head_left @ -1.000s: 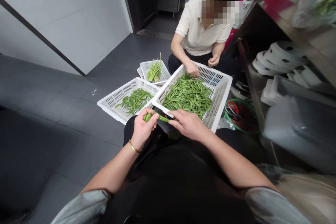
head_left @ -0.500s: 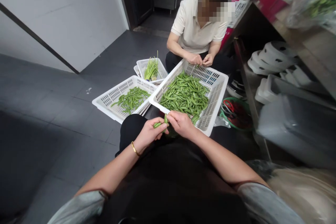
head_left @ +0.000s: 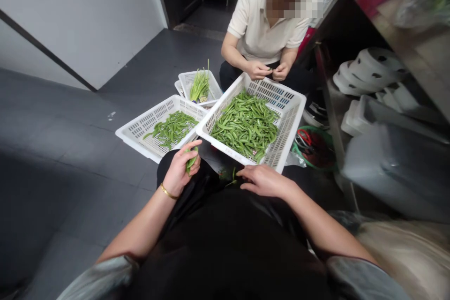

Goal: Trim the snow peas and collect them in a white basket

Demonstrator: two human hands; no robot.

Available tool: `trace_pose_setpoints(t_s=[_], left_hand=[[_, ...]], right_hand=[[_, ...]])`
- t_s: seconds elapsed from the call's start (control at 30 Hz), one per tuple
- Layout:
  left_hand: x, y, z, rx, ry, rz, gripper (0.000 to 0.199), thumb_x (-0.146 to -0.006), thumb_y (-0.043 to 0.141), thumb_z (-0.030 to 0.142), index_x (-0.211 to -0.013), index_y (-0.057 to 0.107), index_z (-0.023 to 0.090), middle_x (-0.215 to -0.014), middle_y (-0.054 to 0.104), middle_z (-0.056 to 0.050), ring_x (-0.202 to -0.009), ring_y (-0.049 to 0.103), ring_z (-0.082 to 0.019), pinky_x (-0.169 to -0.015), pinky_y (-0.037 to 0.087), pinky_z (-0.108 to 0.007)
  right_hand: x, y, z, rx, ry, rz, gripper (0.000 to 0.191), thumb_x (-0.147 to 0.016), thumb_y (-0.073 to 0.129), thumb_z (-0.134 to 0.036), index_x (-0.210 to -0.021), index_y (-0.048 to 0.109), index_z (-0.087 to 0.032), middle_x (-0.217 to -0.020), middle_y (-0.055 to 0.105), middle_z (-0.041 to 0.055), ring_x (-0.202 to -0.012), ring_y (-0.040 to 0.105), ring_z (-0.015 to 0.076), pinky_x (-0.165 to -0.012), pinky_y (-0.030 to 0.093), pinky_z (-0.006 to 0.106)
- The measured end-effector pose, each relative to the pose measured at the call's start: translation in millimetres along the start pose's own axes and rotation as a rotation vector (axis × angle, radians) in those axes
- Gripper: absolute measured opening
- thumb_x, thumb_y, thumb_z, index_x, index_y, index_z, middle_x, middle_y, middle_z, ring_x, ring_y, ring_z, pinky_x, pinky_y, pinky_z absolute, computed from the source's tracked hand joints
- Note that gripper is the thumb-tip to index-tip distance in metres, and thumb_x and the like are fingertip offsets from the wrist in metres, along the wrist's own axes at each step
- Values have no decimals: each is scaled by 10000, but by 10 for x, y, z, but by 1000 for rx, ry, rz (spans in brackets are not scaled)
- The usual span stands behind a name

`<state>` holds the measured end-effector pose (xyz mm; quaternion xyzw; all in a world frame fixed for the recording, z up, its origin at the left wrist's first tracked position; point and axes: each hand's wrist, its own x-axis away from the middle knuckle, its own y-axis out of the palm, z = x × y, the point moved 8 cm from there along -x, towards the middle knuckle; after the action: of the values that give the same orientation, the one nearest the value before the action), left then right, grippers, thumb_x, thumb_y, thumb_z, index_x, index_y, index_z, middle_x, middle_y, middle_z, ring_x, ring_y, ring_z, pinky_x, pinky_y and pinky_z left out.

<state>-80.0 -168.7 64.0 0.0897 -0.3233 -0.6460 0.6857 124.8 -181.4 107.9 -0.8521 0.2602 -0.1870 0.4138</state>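
Note:
My left hand (head_left: 181, 168) is closed around a few green pea pods (head_left: 191, 163), above my left knee and near the front of the left basket. Lower and to the right, my right hand (head_left: 265, 180) has its thumb and fingers apart. By its fingertips is a thin green scrap (head_left: 234, 176), over a dark space between my knees; whether they touch I cannot tell. Just beyond my hands, a large white basket (head_left: 288, 124) holds a heap of pea pods (head_left: 246, 124). Fewer pods (head_left: 172, 129) lie in the white basket (head_left: 135, 137) to its left.
Across the large basket sits a co-worker (head_left: 267, 33) in a cream shirt, both hands at its far rim. A smaller basket with green stems (head_left: 199, 86) stands behind the left one. At right are a green basket (head_left: 316, 147), a shelf with white containers and a grey bin (head_left: 390, 168).
My hands have parted: the left went left and up with its pods, the right moved right and down. Its fingers have spread. The co-worker's hands came slightly apart.

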Motion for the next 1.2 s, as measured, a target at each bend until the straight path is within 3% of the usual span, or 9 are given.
trace_pose_setpoints(t_s=[0.1, 0.2, 0.3, 0.43, 0.6, 0.83, 0.9, 1.03, 1.2], left_hand=[[-36, 26, -97, 62, -92, -54, 346, -665, 608, 183, -1005, 602, 123, -503, 487, 35, -374, 379, -71, -323, 234, -161], [-71, 69, -204, 147, -180, -79, 344, -604, 571, 147, -947, 604, 132, -589, 549, -5, -443, 467, -102, -360, 330, -187], [-62, 156, -272, 189, -250, -115, 349, -594, 581, 138, -942, 598, 151, -629, 544, -1, -513, 516, -122, -454, 453, -251], [-1, 235, -268, 138, -275, -161, 219, -648, 670, 168, -847, 581, 157, -635, 516, 16, -490, 482, -87, -448, 452, -232], [31, 276, -317, -78, -308, -129, 229, -705, 739, 290, -762, 587, 129, -450, 309, 96, -352, 245, -11, -341, 192, -131], [29, 480, -192, -310, -60, -57, 345, -679, 742, 415, -825, 627, 123, -491, 511, 41, -351, 356, -36, -342, 279, -171], [107, 515, -193, -291, -102, -124, 314, -681, 743, 398, -772, 615, 127, -440, 460, 59, -340, 334, -34, -338, 264, -165], [304, 550, -188, -166, -240, -294, 267, -697, 738, 345, -760, 621, 114, -453, 424, 65, -343, 285, -15, -332, 206, -151], [399, 603, -224, -88, -319, -413, 218, -704, 723, 292, -710, 619, 100, -453, 406, 58, -328, 290, -19, -315, 195, -157]], right_hand=[[-106, -189, 323, -12, 89, 24, 207, -897, 543, -338, -899, 687, -190, -817, 689, 32, -705, 627, 145, -657, 431, 230], [-216, -502, 1062, 213, 537, 160, 312, -936, 462, -357, -883, 683, -143, -853, 698, 93, -783, 642, 183, -702, 436, 254], [-289, -569, 1677, 376, 888, 80, 364, -874, 563, -394, -984, 672, -65, -1029, 667, 217, -939, 633, 263, -745, 438, 290], [-373, -558, 1889, 338, 906, 70, 295, -868, 550, -314, -950, 692, -69, -1027, 671, 210, -936, 635, 251, -711, 421, 269], [-242, -552, 1269, 225, 699, 177, 330, -888, 499, -380, -714, 674, -160, -695, 664, 52, -684, 603, 161, -597, 374, 228], [-299, -104, -187, 3, 33, 227, 262, -859, 581, -305, -636, 596, -170, -619, 574, -1, -559, 512, 110, -543, 327, 222], [-324, -84, -350, -112, -68, 181, 213, -886, 556, -306, -735, 627, -175, -685, 605, 6, -609, 548, 115, -584, 375, 219], [-344, -386, -383, -274, -56, 326, 177, -941, 457, -254, -934, 616, -175, -779, 623, 20, -694, 587, 124, -673, 436, 234], [-409, -370, -633, 29, -203, 297, 242, -958, 398, -237, -817, 583, -168, -764, 602, 44, -693, 558, 140, -651, 406, 240]])
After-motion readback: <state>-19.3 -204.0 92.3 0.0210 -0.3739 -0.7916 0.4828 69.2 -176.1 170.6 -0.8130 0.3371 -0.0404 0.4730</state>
